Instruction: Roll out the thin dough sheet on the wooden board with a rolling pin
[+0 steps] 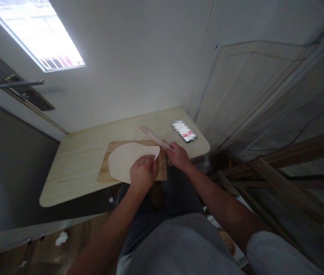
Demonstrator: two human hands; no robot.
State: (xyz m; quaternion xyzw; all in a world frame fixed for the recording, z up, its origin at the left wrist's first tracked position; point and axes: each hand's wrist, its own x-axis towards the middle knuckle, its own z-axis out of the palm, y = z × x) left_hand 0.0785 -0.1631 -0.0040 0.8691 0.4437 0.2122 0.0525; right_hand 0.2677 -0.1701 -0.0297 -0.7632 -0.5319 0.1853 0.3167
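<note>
A thin, pale sheet of rolled dough lies on a wooden board, its lower edge reaching the board's near side. My left hand is closed on the dough's right end, where a corner lifts up off the board. The fingertips are partly hidden by the hand itself. My right hand grips the near end of a wooden rolling pin. The pin points away to the upper left, over the board's far right corner and the table, apart from my left hand.
The board rests on a light wood-grain table against a white door. A phone lies at the table's right end. A door handle sticks out on the left. Wooden beams stand at right; crumpled paper lies on the floor.
</note>
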